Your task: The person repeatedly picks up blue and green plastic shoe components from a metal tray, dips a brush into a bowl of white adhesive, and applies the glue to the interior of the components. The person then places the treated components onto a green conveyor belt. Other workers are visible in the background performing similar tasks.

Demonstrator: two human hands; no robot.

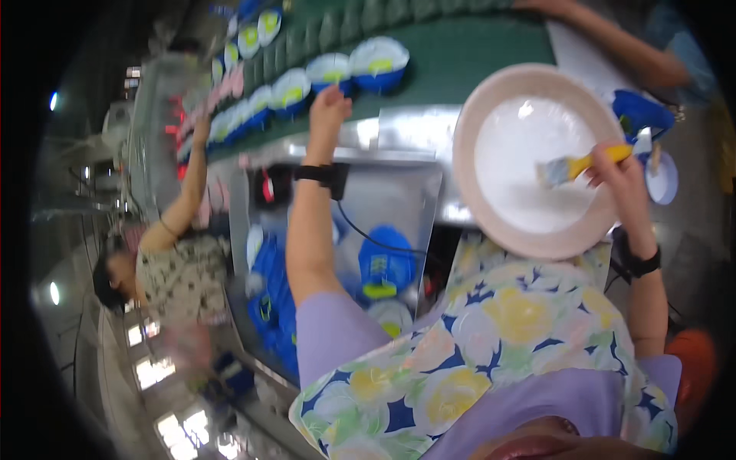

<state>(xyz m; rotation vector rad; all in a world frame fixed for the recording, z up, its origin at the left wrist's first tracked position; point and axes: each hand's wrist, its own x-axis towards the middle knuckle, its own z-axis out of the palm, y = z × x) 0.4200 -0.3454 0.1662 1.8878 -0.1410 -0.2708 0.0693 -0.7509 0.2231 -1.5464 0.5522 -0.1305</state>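
One brush [580, 165] in right hand [619, 178], one round basin [464, 149]

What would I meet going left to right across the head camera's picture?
Co-worker in a patterned top, person's left hand, blue oval piece with green marks, pale pink round basin, small pale round bowl.

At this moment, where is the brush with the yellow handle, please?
In the head view, the brush is right of centre, held in the person's right hand, its bristles over the pale round basin.
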